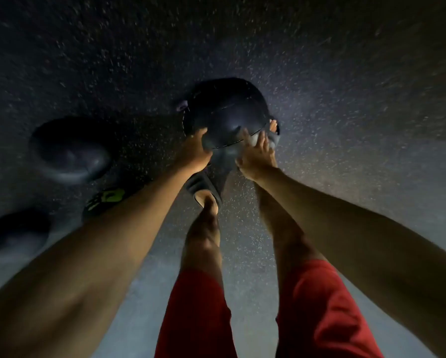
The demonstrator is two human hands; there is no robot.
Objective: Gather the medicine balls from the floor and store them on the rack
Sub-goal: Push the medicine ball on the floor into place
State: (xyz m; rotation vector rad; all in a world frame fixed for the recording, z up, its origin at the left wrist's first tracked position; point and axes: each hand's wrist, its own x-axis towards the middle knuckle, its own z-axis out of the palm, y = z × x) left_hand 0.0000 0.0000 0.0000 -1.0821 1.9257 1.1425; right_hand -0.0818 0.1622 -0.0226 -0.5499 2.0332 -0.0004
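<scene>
A dark medicine ball (225, 112) with a thin seam line sits low over the speckled floor, straight ahead of me. My left hand (194, 151) presses on its lower left side and my right hand (256, 156) on its lower right side, both arms stretched down. A second dark ball (69, 151) lies on the floor to the left. A ball with green markings (108, 200) lies nearer, partly hidden behind my left forearm. A third dark ball (18, 228) lies at the far left edge. No rack is in view.
The floor (345, 99) is dark rubber with white speckles, dimly lit and blurred. My legs in red shorts (317, 306) and dark slide sandals (203, 187) stand just below the held ball.
</scene>
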